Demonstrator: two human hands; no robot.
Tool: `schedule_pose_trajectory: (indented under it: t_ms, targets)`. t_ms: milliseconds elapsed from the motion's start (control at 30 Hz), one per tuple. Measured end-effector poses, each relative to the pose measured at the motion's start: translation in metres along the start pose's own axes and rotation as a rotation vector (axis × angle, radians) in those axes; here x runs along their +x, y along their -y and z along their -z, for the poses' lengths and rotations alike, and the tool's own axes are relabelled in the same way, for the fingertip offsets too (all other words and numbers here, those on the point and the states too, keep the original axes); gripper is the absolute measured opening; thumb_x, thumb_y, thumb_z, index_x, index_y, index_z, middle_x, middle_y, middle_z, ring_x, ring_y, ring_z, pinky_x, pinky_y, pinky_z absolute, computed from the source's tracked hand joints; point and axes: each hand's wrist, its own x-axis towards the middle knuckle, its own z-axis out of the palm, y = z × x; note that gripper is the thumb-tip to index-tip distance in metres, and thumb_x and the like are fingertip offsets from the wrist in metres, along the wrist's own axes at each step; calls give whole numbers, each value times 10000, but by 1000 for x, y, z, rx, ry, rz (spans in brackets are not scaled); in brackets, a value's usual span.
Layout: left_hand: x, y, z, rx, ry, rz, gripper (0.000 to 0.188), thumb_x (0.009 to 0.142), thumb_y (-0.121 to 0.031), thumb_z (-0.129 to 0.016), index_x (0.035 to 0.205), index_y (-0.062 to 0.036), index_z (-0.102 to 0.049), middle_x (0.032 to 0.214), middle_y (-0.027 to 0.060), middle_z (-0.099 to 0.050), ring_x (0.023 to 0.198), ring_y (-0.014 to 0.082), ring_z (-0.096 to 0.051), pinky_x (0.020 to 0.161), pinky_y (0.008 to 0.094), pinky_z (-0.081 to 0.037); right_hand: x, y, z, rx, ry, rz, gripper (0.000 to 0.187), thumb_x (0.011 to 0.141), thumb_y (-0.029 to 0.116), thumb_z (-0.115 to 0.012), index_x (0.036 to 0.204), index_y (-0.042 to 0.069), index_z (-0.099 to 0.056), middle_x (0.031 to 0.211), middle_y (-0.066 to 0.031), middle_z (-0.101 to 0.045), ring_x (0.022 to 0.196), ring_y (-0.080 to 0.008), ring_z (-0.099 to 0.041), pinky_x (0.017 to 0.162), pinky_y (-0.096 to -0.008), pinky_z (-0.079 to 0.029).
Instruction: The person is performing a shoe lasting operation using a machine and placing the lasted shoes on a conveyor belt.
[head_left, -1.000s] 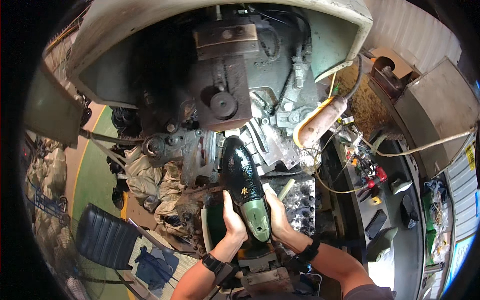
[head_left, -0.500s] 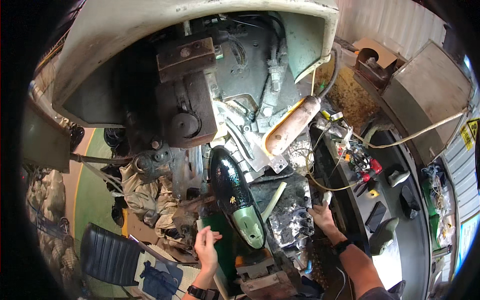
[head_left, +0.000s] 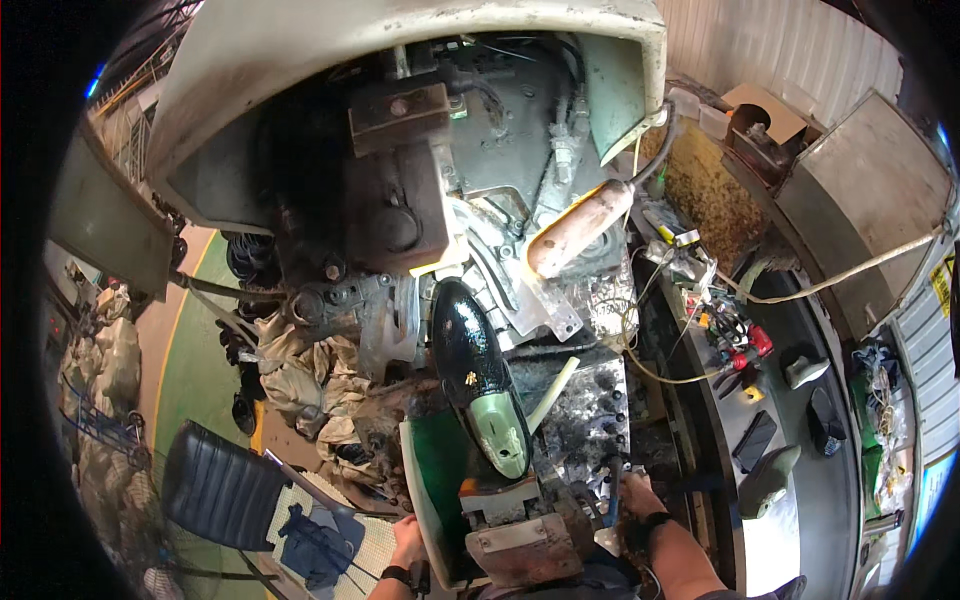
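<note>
A glossy black shoe upper on a pale green last (head_left: 503,447) is mounted slantwise in the machine, a small gold mark on its surface. My left hand (head_left: 408,545) is low, beside the pale edge of a green curved panel (head_left: 425,490); its fingers are mostly hidden. Right of the shoe mount, my right hand (head_left: 637,495) is low with curled fingers, close to a blue-grey handle (head_left: 613,490). What it grips, if anything, does not show clearly. A pale tube (head_left: 556,390) sticks up beside the last.
A lit work lamp (head_left: 580,232) hangs over the machine plate. To the right, a bench carries a phone (head_left: 754,441), a grey-green shoe form (head_left: 768,482), red tools (head_left: 750,345) and cables. A black chair (head_left: 222,485) stands left, near cloth bundles (head_left: 310,385).
Both hands have moved down toward me, the left away from the heel of the last. The white piece near my right fingertips is out of sight. The view has shifted slightly.
</note>
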Motion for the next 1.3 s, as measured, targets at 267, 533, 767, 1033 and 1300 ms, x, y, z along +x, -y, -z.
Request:
schedule_pose_trajectory:
  t_ms: [267,533,767,1033,1300]
  targets:
    - [-103,-120,-14,590,-253,-1279,399,734,81,-646,1122,-12,-662,1149,202,-653,1078,385,-616,930,462,-496,-17,-4,34,1040,-272,-429,390,1024,241,-525,1235,-85,-565,1178,-202,-654,1147,-377,-640,1024,-455,-511]
    - [-69,-99,-97,383,1170,-381,578,839,-194,-800,1332,8,-574,1417,108,-572,1287,194,-535,1086,380,-435,-16,64,50,1422,-276,-367,499,1090,257,-382,1379,-149,-351,1267,-276,-610,1075,-389,-674,969,-471,-569]
    - [-45,-71,-107,459,1097,-513,638,776,-139,-804,1350,-4,-562,1365,136,-601,1261,203,-564,1068,373,-455,-43,118,72,1291,-351,-378,502,1088,255,-411,1365,-152,-312,1224,-299,-628,1058,-382,-685,927,-474,-588]
    - [-82,-97,-73,520,951,-763,720,703,-77,-808,1371,-19,-548,1306,168,-636,1233,212,-597,1048,364,-477,-53,191,107,1247,-443,-196,437,934,116,-629,1254,-159,-519,1025,-222,-703,884,-302,-719,800,-401,-598]
    - [-199,-204,108,-381,268,-780,714,729,-74,-802,1389,-3,-540,1287,133,-639,1154,271,-636,1027,425,-515,-122,291,141,949,-377,229,296,989,85,-629,1226,-89,-593,1104,-162,-722,975,-235,-712,903,-385,-579]
